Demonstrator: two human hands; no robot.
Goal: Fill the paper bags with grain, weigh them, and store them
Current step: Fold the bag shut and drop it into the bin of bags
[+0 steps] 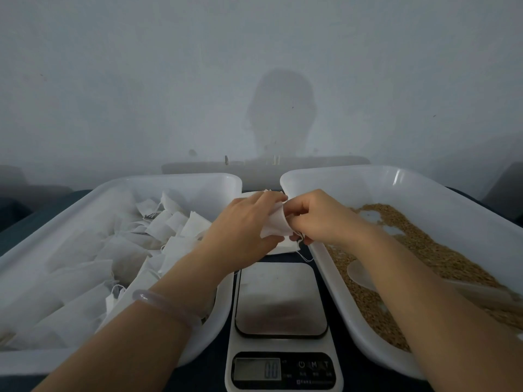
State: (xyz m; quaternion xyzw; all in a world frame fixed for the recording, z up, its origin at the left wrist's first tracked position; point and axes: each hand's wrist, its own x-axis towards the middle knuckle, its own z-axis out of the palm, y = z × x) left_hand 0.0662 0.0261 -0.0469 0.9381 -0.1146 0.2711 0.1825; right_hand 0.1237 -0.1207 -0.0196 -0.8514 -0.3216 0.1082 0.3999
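My left hand (243,222) and my right hand (319,219) meet above the gap between two white trays and both hold one small white paper bag (276,224). The left fingers curl round its left side; the right fingers pinch its top edge. Under the bag lies a stack of flat white bags (285,246) with a thin string hanging off it. The right tray (396,176) holds brown grain (424,250) and a translucent scoop (365,275) lying on it. A digital kitchen scale (281,298) with a bare steel platform sits nearer me; its display shows zero.
The left tray (169,179) is piled with several white drawstring paper bags (119,250). A pale bangle (167,304) circles my left wrist. A grey wall with a head-shaped shadow stands close behind the trays. The dark table surface (17,239) shows at the far left.
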